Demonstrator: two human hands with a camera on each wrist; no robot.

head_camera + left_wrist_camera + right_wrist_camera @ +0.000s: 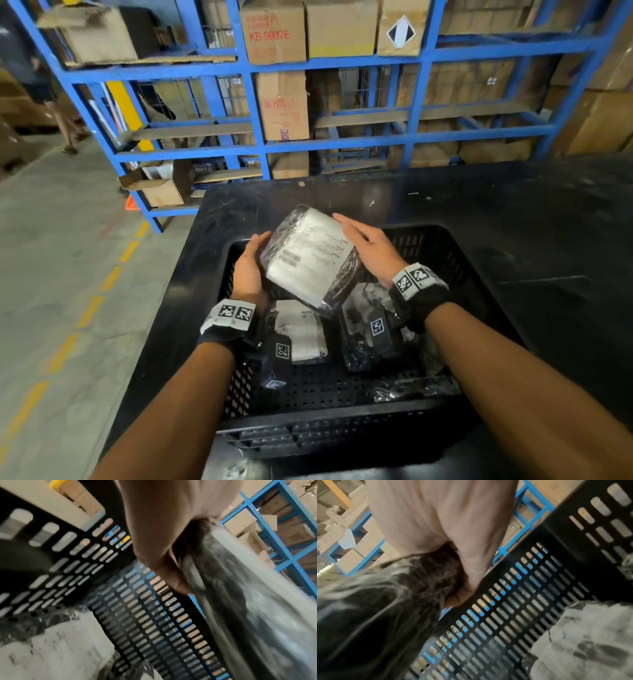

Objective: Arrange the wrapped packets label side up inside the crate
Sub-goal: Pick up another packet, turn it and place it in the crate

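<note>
I hold wrapped packet (310,255) above black crate (442,246), tilted, white label facing up. My left hand (248,267) grips its left edge, thumb over top. My right hand (368,245) clamps right edge, fingers lying flat along label. Below in crate: labelled packet (301,330) at near left, crumpled packet (368,317) at near right. Crate sits on black table (513,205); blue shelving (342,65) stands beyond it.

Left hand (248,270): bare, forearm unsleeved. Behind the fingers, a black wrist strap (226,334) carrying white tags printed with black square codes. Right hand (371,248): bare, unsleeved; matching black strap (419,291), white coded tags, black camera block beneath.
</note>
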